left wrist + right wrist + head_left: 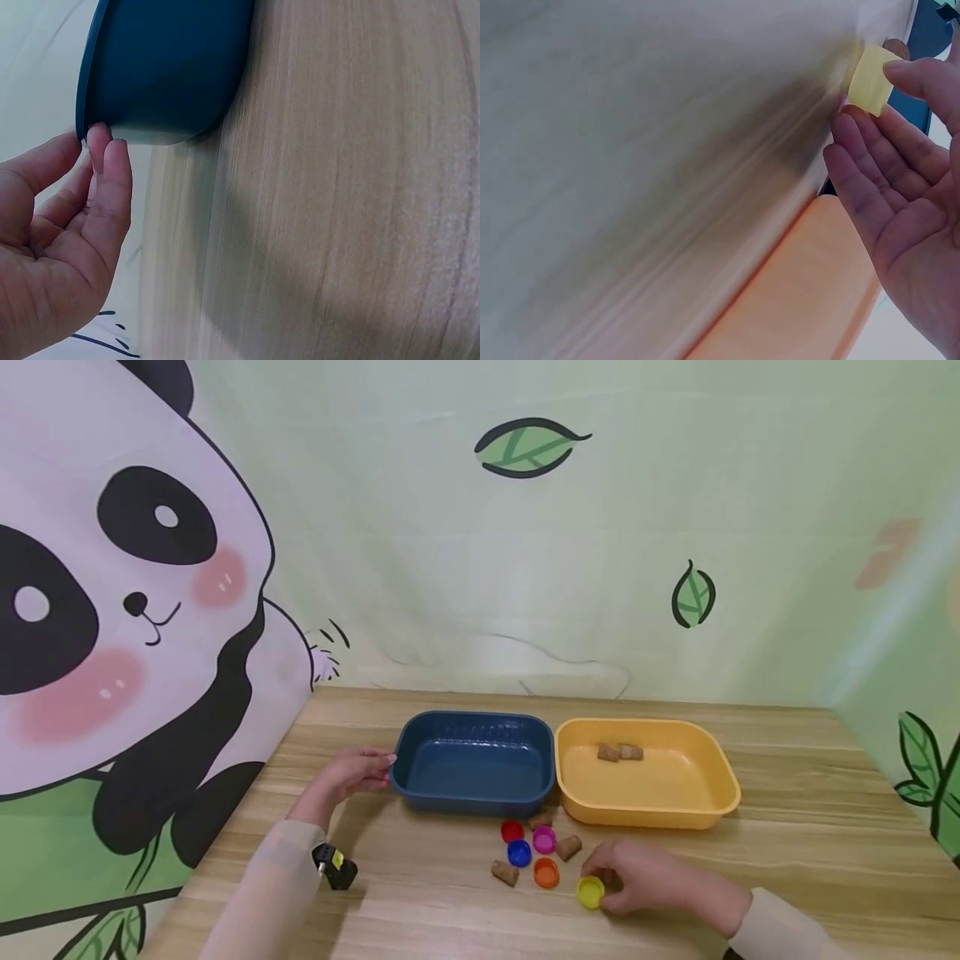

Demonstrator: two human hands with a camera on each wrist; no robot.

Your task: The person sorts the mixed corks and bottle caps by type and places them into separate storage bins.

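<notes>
My left hand pinches the left rim of a dark blue plastic bin, with the thumb over the edge and the fingertips under it in the left wrist view. Between thumb and fingertips, my right hand holds a small round yellow cup low over the table. The right wrist view shows the yellow cup from the side. Left of it lie small cups in orange, blue, magenta and red. Brown corks lie among them, one partly hidden behind the magenta cup.
A yellow bin stands against the blue bin's right side, with two corks inside. Both bins sit toward the back of the wooden table. Behind rises a printed panda cloth.
</notes>
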